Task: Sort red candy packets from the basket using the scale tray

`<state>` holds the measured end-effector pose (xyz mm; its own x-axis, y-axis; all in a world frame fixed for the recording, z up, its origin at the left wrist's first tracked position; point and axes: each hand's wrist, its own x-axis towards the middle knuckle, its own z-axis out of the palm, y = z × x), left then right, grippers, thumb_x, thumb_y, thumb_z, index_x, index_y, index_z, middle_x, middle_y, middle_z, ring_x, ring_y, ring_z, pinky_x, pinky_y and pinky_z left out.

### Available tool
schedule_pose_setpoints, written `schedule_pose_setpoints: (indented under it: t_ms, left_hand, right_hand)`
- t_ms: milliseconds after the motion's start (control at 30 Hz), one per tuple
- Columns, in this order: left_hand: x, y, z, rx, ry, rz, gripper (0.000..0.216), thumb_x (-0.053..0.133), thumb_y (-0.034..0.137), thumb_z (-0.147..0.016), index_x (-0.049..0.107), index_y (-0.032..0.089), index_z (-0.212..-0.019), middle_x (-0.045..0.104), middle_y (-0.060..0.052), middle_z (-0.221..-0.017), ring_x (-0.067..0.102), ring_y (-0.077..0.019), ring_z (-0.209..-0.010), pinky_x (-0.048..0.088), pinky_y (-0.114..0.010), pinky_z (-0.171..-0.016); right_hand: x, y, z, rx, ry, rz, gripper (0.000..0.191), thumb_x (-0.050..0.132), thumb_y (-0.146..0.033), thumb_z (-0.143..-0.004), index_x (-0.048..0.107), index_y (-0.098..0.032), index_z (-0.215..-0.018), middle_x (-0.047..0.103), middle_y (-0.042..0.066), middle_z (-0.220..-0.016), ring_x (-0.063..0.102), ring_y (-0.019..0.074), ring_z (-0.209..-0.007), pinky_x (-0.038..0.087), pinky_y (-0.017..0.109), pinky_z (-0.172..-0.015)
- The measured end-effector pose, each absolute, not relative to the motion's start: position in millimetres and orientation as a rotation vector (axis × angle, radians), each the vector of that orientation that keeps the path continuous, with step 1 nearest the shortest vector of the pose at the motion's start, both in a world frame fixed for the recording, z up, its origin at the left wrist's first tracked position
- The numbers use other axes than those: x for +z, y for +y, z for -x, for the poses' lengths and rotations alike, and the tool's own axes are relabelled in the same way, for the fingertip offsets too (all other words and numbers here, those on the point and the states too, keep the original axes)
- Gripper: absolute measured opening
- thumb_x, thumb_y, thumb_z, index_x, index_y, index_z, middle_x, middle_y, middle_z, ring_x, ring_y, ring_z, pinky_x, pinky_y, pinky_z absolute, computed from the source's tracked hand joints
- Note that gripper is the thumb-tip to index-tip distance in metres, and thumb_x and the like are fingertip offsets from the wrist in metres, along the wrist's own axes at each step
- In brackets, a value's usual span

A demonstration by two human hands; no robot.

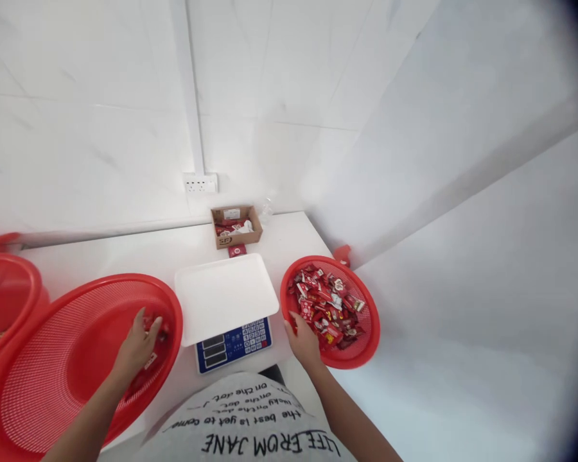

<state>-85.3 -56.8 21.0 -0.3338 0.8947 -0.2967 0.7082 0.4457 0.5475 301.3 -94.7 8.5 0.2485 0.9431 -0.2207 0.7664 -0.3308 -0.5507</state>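
Inside the large basket, the left hand spreads its fingers partway over red packets; whether it holds any, I cannot tell. Right of that hand stands the scale. Beyond it, the right hand curls at the smaller basket, its hold unclear, wrapped pieces near its fingers.

Room above the scale tray; left basket and right basket wall its sides.
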Motion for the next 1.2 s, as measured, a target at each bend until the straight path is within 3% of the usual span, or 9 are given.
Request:
schedule_pose_setpoints:
  t_ms: [100, 167, 367, 467, 567, 700, 867, 1033, 1200]
  left_hand:
    - [23.4, -60.7, 67.1, 0.590, 2.074, -1.412, 0.071, 0.029, 0.053, -0.085, 0.021, 0.006, -0.139, 0.030, -0.021, -0.142, 0.030, -0.0320, -0.130, 0.030, -0.049, -0.103]
    - [35.0, -59.4, 51.6, 0.672, 2.049, -1.432, 0.071, 0.028, 0.054, -0.086, 0.020, 0.008, -0.140, 0.026, -0.018, -0.145, 0.024, -0.0294, -0.133, 0.024, -0.047, -0.107]
    - [67.2, -50.9, 2.4, 0.827, 1.994, -1.521, 0.065, 0.031, 0.052, -0.085, 0.026, 0.014, -0.138, 0.032, -0.014, -0.142, 0.027, -0.0275, -0.132, 0.023, -0.047, -0.109]
    - [68.8, -55.4, -23.7, 0.839, 1.896, -1.521, 0.061, 0.029, 0.050, -0.086, 0.029, 0.014, -0.136, 0.035, -0.013, -0.141, 0.029, -0.0244, -0.131, 0.024, -0.043, -0.109]
    - [67.1, -65.2, -50.1, 0.799, 1.827, -1.492, 0.059, 0.030, 0.049, -0.087, 0.031, 0.014, -0.134, 0.037, -0.014, -0.139, 0.031, -0.0237, -0.130, 0.029, -0.043, -0.106]
    - [67.6, -75.3, -78.8, 0.742, 1.797, -1.510, 0.057, 0.031, 0.049, -0.087, 0.032, 0.015, -0.133, 0.038, -0.014, -0.139, 0.031, -0.0241, -0.130, 0.027, -0.046, -0.106]
    - [66.8, -77.3, -101.1, 0.688, 1.783, -1.527, 0.056, 0.031, 0.049, -0.088, 0.033, 0.015, -0.132, 0.039, -0.014, -0.138, 0.033, -0.0231, -0.130, 0.029, -0.044, -0.105]
    - [63.8, -80.5, -121.2, 0.631, 1.803, -1.531, 0.054, 0.030, 0.050, -0.088, 0.035, 0.017, -0.131, 0.042, -0.012, -0.136, 0.037, -0.0227, -0.127, 0.032, -0.042, -0.104]
    - [66.5, -87.5, -139.7, 0.501, 1.798, -1.553, 0.053, 0.029, 0.049, -0.089, 0.035, 0.018, -0.131, 0.043, -0.011, -0.136, 0.037, -0.0217, -0.127, 0.032, -0.040, -0.103]
  right_hand:
    - [10.4, -89.9, -304.8, 0.940, -1.458, 2.226, 0.049, 0.037, -0.045, -0.085, 0.048, -0.019, -0.125, 0.054, 0.009, -0.126, 0.050, 0.0208, -0.116, 0.037, 0.035, -0.097]
    - [10.2, -86.0, -308.8, 1.077, -1.403, 2.188, 0.050, 0.036, -0.046, -0.086, 0.048, -0.018, -0.125, 0.053, 0.009, -0.128, 0.048, 0.0208, -0.118, 0.034, 0.036, -0.099]
    - [-4.1, -73.4, -330.6, 1.336, -1.376, 2.037, 0.056, 0.028, -0.051, -0.087, 0.050, -0.014, -0.124, 0.049, 0.011, -0.131, 0.046, 0.0181, -0.121, 0.032, 0.035, -0.102]
    - [-15.1, -65.5, -342.8, 1.355, -1.420, 2.042, 0.053, 0.032, -0.045, -0.087, 0.053, -0.010, -0.121, 0.052, 0.013, -0.127, 0.049, 0.0193, -0.117, 0.033, 0.035, -0.101]
    - [-22.3, -55.3, -353.3, 1.292, -1.466, 2.068, 0.049, 0.038, -0.033, -0.085, 0.047, -0.007, -0.126, 0.047, 0.017, -0.132, 0.043, 0.0210, -0.123, 0.029, 0.037, -0.104]
    - [-22.5, -39.4, -373.4, 1.028, -1.542, 2.080, 0.058, 0.043, -0.024, -0.080, 0.032, -0.013, -0.137, 0.023, 0.013, -0.146, 0.019, 0.0215, -0.135, 0.020, 0.036, -0.109]
    - [-16.3, -15.8, -409.7, 0.517, -1.727, 2.093, 0.056, 0.045, -0.025, -0.080, 0.035, -0.016, -0.135, 0.018, 0.011, -0.148, 0.015, 0.0255, -0.135, 0.020, 0.039, -0.109]
    - [-11.8, 11.8, -419.0, 0.534, -1.903, 2.135, 0.056, 0.043, -0.030, -0.082, 0.034, -0.013, -0.135, 0.022, 0.014, -0.146, 0.015, 0.0272, -0.135, 0.020, 0.041, -0.108]
    - [-15.4, 19.7, -399.6, 0.723, -2.125, 2.145, 0.064, 0.048, -0.035, -0.081, 0.025, -0.019, -0.139, 0.015, 0.014, -0.148, 0.012, 0.0292, -0.136, 0.019, 0.048, -0.105]
